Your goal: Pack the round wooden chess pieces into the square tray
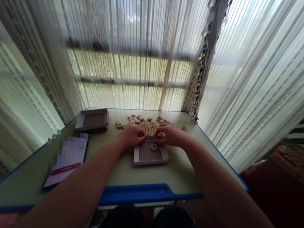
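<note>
A shallow cardboard box (149,162) stands open near the middle of the table, with one round wooden piece (154,148) lying inside. Several more round wooden pieces (149,119) are spread beyond the box. My left hand (131,137) is at the box's far left corner, its fingers curled together; what they hold, if anything, is hidden. At the far right corner, my right hand (168,134) has its fingers bent round a wooden piece (161,135).
The pale green table (189,172) has a blue edge and a blue tray groove (138,193) in front. Another cardboard box (92,120) sits at the back left. A tablet or clipboard (69,159) lies at the left. Sheer curtains (137,32) hang behind the table.
</note>
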`<state>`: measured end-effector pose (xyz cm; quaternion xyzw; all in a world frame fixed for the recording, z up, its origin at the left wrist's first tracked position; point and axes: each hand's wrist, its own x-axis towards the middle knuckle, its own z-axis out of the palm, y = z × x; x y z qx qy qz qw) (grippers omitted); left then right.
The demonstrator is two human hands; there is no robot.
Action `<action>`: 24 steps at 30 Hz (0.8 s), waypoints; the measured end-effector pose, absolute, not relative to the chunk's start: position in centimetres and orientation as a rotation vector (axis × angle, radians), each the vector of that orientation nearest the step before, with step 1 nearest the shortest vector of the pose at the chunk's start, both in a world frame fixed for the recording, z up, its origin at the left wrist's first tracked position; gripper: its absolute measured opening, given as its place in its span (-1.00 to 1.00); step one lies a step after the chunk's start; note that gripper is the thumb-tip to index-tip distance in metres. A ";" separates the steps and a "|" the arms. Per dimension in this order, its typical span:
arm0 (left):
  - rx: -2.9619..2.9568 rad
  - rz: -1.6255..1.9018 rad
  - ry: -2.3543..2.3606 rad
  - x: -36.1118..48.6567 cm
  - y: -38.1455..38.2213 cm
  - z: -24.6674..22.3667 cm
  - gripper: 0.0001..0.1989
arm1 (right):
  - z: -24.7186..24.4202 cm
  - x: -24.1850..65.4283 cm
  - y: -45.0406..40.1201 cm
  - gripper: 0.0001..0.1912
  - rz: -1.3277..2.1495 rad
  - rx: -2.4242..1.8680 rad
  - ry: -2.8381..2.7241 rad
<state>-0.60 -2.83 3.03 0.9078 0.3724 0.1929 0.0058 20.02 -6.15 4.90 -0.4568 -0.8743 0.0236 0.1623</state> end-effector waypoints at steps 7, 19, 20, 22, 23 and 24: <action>2.820 0.572 1.209 -0.7 -3.3 3.1 -0.78 | 5.7 20.4 -6.4 -0.73 0.250 -1.375 -2.501; 2.729 0.654 1.278 -0.7 -3.4 3.4 -0.69 | 5.6 21.5 -5.5 -0.64 0.451 -1.495 -2.220; 2.711 0.679 1.285 -0.7 -3.4 3.5 -0.67 | 5.6 21.6 -5.4 -0.64 0.462 -1.489 -2.201; 2.697 0.749 1.276 -0.5 -3.6 3.6 -0.67 | 5.3 21.7 -5.2 -0.62 0.488 -1.496 -2.170; 2.701 0.793 1.256 -0.4 -3.8 3.7 -0.68 | 5.2 21.8 -5.0 -0.62 0.500 -1.498 -2.161; 2.712 0.836 1.222 -0.3 -4.0 3.8 -0.70 | 5.0 21.8 -4.9 -0.63 0.514 -1.500 -2.152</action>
